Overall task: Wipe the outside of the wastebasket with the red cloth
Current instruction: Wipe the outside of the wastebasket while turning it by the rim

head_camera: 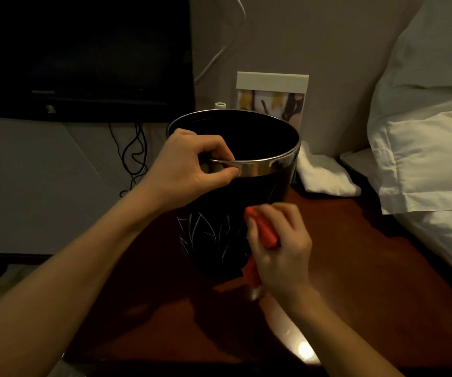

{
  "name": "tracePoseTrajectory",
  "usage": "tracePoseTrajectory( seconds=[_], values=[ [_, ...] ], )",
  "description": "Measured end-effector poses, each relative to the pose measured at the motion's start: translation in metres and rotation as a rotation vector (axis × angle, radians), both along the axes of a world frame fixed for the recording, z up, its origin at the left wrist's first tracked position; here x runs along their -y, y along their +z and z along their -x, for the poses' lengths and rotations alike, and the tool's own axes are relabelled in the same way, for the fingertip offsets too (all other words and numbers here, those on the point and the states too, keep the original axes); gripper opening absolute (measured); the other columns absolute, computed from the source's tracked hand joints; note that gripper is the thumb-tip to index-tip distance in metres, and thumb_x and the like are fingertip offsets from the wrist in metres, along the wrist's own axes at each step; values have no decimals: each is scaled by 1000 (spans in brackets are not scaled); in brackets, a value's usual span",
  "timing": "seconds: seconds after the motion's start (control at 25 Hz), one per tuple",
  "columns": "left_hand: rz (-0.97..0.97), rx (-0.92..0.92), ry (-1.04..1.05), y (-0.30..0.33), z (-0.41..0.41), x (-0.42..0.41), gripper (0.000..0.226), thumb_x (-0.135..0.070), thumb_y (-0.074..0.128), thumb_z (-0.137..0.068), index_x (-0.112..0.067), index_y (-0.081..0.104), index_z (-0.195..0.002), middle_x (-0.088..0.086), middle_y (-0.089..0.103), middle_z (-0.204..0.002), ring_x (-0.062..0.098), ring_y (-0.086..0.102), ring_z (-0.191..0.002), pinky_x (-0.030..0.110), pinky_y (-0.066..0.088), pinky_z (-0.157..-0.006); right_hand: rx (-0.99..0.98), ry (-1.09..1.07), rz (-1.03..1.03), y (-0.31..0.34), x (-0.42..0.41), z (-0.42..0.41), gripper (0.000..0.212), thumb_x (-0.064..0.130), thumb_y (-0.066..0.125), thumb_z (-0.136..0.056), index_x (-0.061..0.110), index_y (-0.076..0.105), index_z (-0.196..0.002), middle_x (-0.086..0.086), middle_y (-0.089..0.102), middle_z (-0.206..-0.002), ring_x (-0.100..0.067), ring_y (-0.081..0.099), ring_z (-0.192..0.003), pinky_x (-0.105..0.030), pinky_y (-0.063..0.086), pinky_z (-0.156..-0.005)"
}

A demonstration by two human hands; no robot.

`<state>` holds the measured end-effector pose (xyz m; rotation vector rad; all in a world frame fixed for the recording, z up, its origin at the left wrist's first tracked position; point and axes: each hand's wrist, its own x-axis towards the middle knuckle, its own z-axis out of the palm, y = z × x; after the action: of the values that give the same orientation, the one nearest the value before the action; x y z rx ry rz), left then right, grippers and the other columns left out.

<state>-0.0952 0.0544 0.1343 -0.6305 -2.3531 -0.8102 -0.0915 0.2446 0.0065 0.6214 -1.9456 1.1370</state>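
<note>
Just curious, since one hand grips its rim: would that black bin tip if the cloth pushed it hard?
Probably, if let go. The bin stands tall, narrows toward its base and looks empty, so likely light. The left hand pinching the shiny rim seems to steady it while the right hand presses the cloth sideways.

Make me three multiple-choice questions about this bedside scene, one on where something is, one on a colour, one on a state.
1. Where does the wastebasket stand?
A. on the wooden table
B. on the bed
C. on the floor

2. What colour is the cloth?
A. blue
B. red
C. white

3. What is the left hand doing?
A. hanging idle
B. lying flat on the table
C. gripping the wastebasket's metal rim

Answers: 1 A, its base sits on the brown tabletop. 2 B, the cloth in the right hand is red. 3 C, fingers curl over the rim.
</note>
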Motion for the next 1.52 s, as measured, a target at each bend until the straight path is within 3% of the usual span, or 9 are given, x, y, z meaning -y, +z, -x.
tracePoseTrajectory(
  seconds=[0.16, 0.32, 0.64, 0.88, 1.04, 1.24, 1.32, 1.4, 1.52],
  values=[
    [0, 10, -15, 0, 1, 3, 19, -52, 60, -74, -34, 62, -82, -19, 62, -80, 4, 55, -85, 26, 38, -83, 25, 6, -10, -1, -4, 0, 23, 20, 69, -94, 3, 72, -109, -9, 61, -107, -6, 56, -91, -3, 40, -80],
    [-5, 21, -55, 3, 1, 6, 21, -49, 61, -75, -29, 65, -82, -15, 64, -80, 5, 58, -83, 10, 41, -74, -102, -57, 106, 43, -10, 13, 17, 9, 71, -92, -1, 73, -106, -13, 63, -103, -7, 56, -93, -8, 41, -85],
    [-28, 14, -60, 0, 3, 9, 18, -44, 63, -78, -27, 67, -83, -17, 64, -81, -1, 58, -82, 7, 40, -73, 41, 39, 2, -6, -5, 1, 23, 19, 70, -93, 4, 72, -110, -8, 61, -109, -3, 56, -92, -5, 42, -78],
    [-7, 104, -43, 14, -1, -1, 20, -32, 59, -91, -19, 75, -89, -8, 70, -82, 8, 66, -78, 31, 53, -69, -77, -34, 138, 40, -6, 12, 17, 9, 70, -92, 0, 73, -106, -12, 63, -104, -11, 60, -93, -13, 45, -84],
    [66, 92, -1, 14, 0, -17, 22, -36, 56, -92, -25, 75, -93, -13, 70, -80, 5, 65, -76, 37, 54, -70, 27, -7, 37, 10, -6, 2, 21, 14, 70, -91, 1, 72, -108, -10, 62, -106, -1, 54, -90, -2, 40, -78],
    [-9, 196, -55, 19, -2, -15, 28, -38, 55, -93, -19, 75, -89, 7, 71, -79, 25, 67, -73, 53, 52, -71, 19, -9, 64, 16, -10, 1, 20, 12, 71, -91, 1, 72, -107, -11, 63, -106, -2, 55, -92, -3, 39, -80],
    [-23, 281, -132, 24, -2, -8, 22, -29, 54, -96, -22, 74, -94, 3, 73, -87, 19, 69, -83, 43, 56, -79, -20, -27, 106, 31, -12, 2, 19, 11, 70, -91, 1, 73, -107, -12, 63, -105, -5, 56, -93, -5, 40, -82],
    [-1, 333, -157, 28, -1, 9, 20, -33, 53, -92, -28, 72, -97, -9, 73, -94, 5, 67, -92, 23, 54, -83, -38, -44, 123, 39, -12, 2, 19, 12, 69, -92, 1, 73, -107, -12, 64, -105, -5, 57, -94, -5, 41, -84],
    [15, 354, -113, 27, -2, 29, 20, -43, 53, -83, -36, 68, -94, -27, 69, -92, -5, 63, -94, 10, 48, -79, -42, -76, 154, 40, -11, 2, 19, 13, 68, -92, 0, 73, -106, -13, 64, -102, -4, 57, -92, -5, 40, -84]
  ],
)
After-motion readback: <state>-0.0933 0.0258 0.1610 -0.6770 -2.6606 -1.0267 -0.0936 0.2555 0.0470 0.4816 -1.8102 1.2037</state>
